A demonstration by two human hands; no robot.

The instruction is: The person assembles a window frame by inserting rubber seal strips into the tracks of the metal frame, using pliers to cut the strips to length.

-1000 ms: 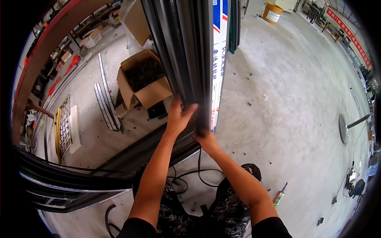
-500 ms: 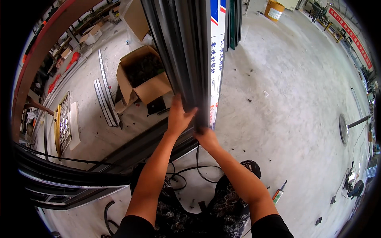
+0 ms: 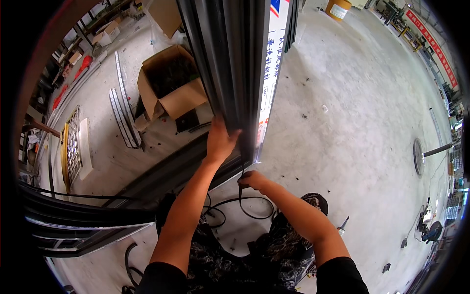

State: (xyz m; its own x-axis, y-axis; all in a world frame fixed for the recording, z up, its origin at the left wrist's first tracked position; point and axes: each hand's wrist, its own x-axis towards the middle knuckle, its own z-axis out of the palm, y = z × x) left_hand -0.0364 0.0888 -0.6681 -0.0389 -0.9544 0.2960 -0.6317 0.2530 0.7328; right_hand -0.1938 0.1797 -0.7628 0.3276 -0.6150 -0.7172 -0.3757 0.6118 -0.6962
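A tall dark metal window or door frame (image 3: pixel 225 63) stands upright in front of me, with several grooves along its length. My left hand (image 3: pixel 221 142) grips its left edge, fingers round the side and thumb on the near face. Lower down, beside the frame's bottom corner, my right hand (image 3: pixel 253 180) is closed on a thin black rubber strip (image 3: pixel 272 209). That strip runs up from the hand along the profile, and its slack end loops on the floor between my knees. A white printed sheet (image 3: pixel 270 88) covers the frame's right side.
An open cardboard box (image 3: pixel 183 103) with dark contents sits beyond the frame at left. Metal strips (image 3: pixel 122 120) lie beside it. More dark profiles (image 3: pixel 93 213) are stacked at lower left. A sealant tube (image 3: pixel 343 225) is right of my knee; a round-based stand (image 3: pixel 418 157) is farther right.
My right hand has moved down off the profile and slightly towards me, the black strip now showing between it and the frame. My left hand keeps its hold. The view has shifted slightly.
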